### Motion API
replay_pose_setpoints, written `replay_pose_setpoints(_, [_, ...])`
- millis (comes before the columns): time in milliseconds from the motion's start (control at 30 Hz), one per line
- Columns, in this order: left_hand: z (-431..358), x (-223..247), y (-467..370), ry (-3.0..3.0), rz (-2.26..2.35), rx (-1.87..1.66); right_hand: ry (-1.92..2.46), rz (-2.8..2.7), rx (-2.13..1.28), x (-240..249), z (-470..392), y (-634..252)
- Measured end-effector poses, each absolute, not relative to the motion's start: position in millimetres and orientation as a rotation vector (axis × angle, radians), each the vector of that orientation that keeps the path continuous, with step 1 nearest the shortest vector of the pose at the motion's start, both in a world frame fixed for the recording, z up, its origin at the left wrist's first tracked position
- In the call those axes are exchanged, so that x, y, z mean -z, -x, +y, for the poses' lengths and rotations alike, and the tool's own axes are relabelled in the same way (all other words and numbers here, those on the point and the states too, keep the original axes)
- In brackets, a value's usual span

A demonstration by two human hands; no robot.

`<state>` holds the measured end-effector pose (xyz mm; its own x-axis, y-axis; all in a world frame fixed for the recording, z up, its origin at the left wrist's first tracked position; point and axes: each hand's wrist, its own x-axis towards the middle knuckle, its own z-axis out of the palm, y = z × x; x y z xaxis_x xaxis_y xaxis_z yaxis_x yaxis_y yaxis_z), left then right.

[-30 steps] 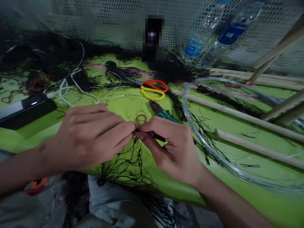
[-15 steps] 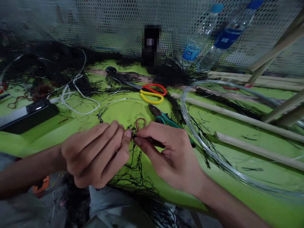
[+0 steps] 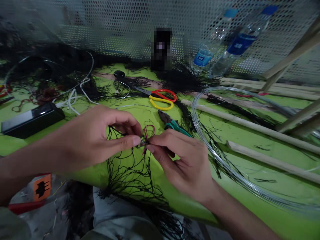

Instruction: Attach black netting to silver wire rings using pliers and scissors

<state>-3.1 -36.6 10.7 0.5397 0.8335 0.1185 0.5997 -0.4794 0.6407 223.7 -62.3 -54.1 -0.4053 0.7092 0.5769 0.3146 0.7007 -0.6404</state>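
My left hand [image 3: 102, 136] is closed in a pinch, thumb and fingertips on the top edge of a black net [image 3: 130, 173]. Meeting it fingertip to fingertip, my right hand [image 3: 185, 163] pinches the same edge; the small knot or wire end between them is too fine to make out. A magenta cord loop [image 3: 149, 126] sticks up at the pinch, its short end below. The net's meshes hang down over the table's near edge toward my lap. Just beyond my right hand lie green-handled pliers [image 3: 175, 126], and behind them scissors [image 3: 162, 99] with red and yellow handles.
A coil of clear wire [image 3: 215, 151] and wooden sticks [image 3: 250, 121] lie to the right on the green table [image 3: 82, 176]. Two water bottles [image 3: 203, 55] lean at the back. A black box [image 3: 32, 120] and white cord [image 3: 72, 101] are on the left.
My left hand has turned from a curled fist to a flatter pinch, its thumb at the net's edge. More of the net hangs spread out below. My right hand keeps its pinch.
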Motion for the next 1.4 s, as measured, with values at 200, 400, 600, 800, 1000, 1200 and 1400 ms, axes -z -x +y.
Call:
replay_pose_setpoints(200, [-29.9,-17.8,1.4,-2.059,1.069,-0.43,0.772,-2.02,-0.553,55.8,-61.4,-222.8])
replay_pose_setpoints(400, [-30.6,-12.7,1.0,-2.063,1.074,-0.473,0.79,-2.002,-0.633,57.7,-60.8,-221.9])
replay_pose_setpoints(600, [-36.9,-4.6,1.6,-2.2,1.096,-0.599,0.823,-1.942,-0.695,53.7,-61.3,-219.4])
replay_pose_setpoints(800, [-41.1,2.2,7.6,-2.498,1.055,-0.626,0.832,-1.981,-0.675,52.9,-58.7,-221.6])
replay_pose_setpoints(1000, [-27.1,-11.0,6.4,-2.023,1.07,-0.194,0.774,-2.096,-0.375,58.1,-55.9,-222.6])
replay_pose_setpoints(1200, [-19.2,-14.6,-5.9,-1.905,1.01,-0.061,0.834,-2.095,-0.287,37.5,-61.1,-239.0])
replay_pose_setpoints(1400, [-29.1,-5.7,-9.2,-2.046,0.977,-0.165,1.922,-2.268,0.073,34.8,-57.2,-281.1])
